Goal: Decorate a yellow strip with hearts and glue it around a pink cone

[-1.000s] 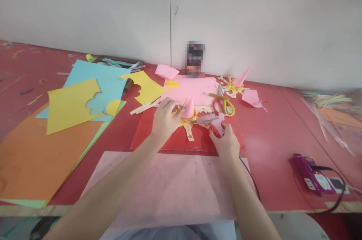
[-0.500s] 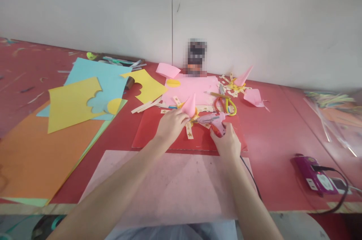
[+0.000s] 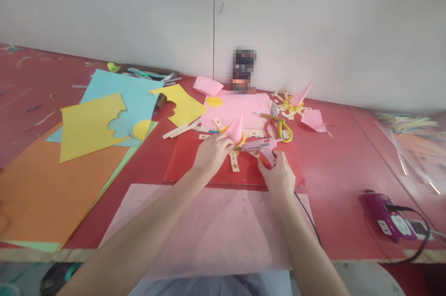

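Observation:
My left hand [image 3: 212, 153] is closed on the base of a small pink paper cone [image 3: 236, 129] with yellow petals and star-printed strips, tilting it to the right over a red sheet [image 3: 181, 159]. My right hand [image 3: 277, 176] grips a pink hot glue gun [image 3: 263, 148] lying low over the same sheet, its nozzle pointing left at the cone's base. A black cord [image 3: 306, 217] runs back from the gun along my right forearm.
Scissors with red and yellow handles [image 3: 278, 126] lie just behind the gun on a pink sheet [image 3: 244, 105]. Another pink cone [image 3: 298, 96] and paper scraps sit further back right. Yellow, blue and orange sheets [image 3: 90, 124] cover the left. A purple device [image 3: 386, 219] lies at right.
My left hand moved from the cone's top side down to its base and tipped the cone to the right. The glue gun's nozzle now sits closer to the cone.

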`<control>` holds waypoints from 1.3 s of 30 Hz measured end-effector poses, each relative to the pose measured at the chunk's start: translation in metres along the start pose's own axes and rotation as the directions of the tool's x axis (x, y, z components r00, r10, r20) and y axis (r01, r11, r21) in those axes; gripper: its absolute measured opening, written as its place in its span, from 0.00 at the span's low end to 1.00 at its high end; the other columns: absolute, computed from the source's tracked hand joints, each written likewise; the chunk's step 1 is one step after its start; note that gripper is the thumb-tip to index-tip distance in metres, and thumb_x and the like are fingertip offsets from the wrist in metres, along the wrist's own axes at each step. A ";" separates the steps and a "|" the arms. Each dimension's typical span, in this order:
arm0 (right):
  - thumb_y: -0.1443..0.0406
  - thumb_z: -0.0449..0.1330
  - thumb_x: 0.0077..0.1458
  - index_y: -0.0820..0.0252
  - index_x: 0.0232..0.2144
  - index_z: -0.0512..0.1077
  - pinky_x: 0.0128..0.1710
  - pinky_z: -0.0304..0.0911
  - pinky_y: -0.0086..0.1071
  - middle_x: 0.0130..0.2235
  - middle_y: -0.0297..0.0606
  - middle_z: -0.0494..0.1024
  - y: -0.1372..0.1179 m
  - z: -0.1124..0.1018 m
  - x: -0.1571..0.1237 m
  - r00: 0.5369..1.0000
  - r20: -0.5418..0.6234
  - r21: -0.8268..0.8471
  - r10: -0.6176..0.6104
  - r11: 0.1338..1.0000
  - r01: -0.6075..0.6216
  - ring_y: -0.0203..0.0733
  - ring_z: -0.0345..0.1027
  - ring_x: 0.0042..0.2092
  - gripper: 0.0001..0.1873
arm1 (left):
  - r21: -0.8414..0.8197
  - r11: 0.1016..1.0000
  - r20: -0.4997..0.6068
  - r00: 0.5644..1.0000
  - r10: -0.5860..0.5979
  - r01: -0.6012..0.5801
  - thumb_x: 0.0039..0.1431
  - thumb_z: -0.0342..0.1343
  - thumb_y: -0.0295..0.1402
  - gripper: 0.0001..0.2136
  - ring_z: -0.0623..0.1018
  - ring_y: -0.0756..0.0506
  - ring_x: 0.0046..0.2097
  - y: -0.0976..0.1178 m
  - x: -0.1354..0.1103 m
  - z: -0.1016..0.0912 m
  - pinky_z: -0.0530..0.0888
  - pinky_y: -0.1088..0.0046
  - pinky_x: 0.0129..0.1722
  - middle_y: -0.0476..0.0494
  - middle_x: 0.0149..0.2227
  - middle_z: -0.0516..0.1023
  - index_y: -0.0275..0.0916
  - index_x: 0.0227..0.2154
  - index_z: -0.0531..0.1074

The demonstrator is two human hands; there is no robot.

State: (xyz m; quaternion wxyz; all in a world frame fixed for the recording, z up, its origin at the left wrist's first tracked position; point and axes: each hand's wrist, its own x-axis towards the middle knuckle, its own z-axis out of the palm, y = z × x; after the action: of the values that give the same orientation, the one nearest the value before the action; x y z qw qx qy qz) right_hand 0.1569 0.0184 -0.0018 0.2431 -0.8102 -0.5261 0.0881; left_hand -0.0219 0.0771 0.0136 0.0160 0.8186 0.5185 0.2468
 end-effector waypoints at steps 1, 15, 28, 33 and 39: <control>0.53 0.53 0.45 0.54 0.41 0.62 0.26 0.52 0.29 0.39 0.35 0.72 0.000 0.001 0.000 1.000 -0.008 -0.003 -0.004 1.000 0.004 0.42 0.67 0.35 0.21 | -0.002 1.000 0.001 1.000 -0.002 0.002 0.56 0.49 0.31 0.10 0.71 0.48 0.30 0.000 0.000 0.000 0.65 0.71 0.29 0.48 0.27 0.74 0.42 0.24 0.73; 0.55 0.52 0.46 0.55 0.40 0.62 0.27 0.53 0.30 0.41 0.36 0.73 0.003 0.006 0.000 0.998 -0.033 -0.005 -0.053 0.999 0.053 0.43 0.67 0.36 0.18 | -0.057 0.994 0.004 0.996 -0.093 0.093 0.56 0.48 0.33 0.09 0.71 0.48 0.32 -0.001 -0.002 0.001 0.64 0.72 0.29 0.48 0.29 0.73 0.41 0.27 0.72; 0.57 0.52 0.47 0.57 0.41 0.62 0.29 0.55 0.31 0.42 0.38 0.73 0.003 0.004 -0.001 0.996 -0.025 0.011 -0.081 0.997 0.082 0.44 0.68 0.36 0.18 | -0.080 0.990 0.028 0.993 -0.110 0.112 0.56 0.49 0.34 0.08 0.71 0.48 0.33 -0.001 -0.001 0.001 0.64 0.72 0.29 0.47 0.29 0.74 0.41 0.27 0.72; 0.57 0.52 0.47 0.57 0.41 0.63 0.30 0.56 0.31 0.42 0.39 0.73 0.003 0.003 -0.001 0.997 -0.010 0.018 -0.073 0.997 0.073 0.44 0.68 0.36 0.19 | -0.081 0.991 0.026 0.994 -0.109 0.110 0.56 0.49 0.34 0.08 0.72 0.48 0.33 -0.002 -0.001 0.001 0.64 0.72 0.29 0.47 0.30 0.74 0.41 0.27 0.73; 0.56 0.52 0.47 0.57 0.41 0.63 0.30 0.55 0.31 0.42 0.39 0.73 0.003 0.003 -0.001 0.997 -0.021 0.034 -0.076 0.997 0.076 0.43 0.68 0.36 0.19 | -0.085 0.991 0.024 0.994 -0.105 0.106 0.56 0.48 0.34 0.09 0.71 0.48 0.33 -0.002 -0.002 0.001 0.64 0.73 0.29 0.48 0.29 0.74 0.41 0.27 0.73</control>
State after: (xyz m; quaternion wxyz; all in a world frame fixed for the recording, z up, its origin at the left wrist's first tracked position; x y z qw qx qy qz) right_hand 0.1576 0.0175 -0.0060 0.2653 -0.7860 -0.5526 0.0802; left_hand -0.0237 0.0771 0.0111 0.0694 0.7909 0.5497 0.2598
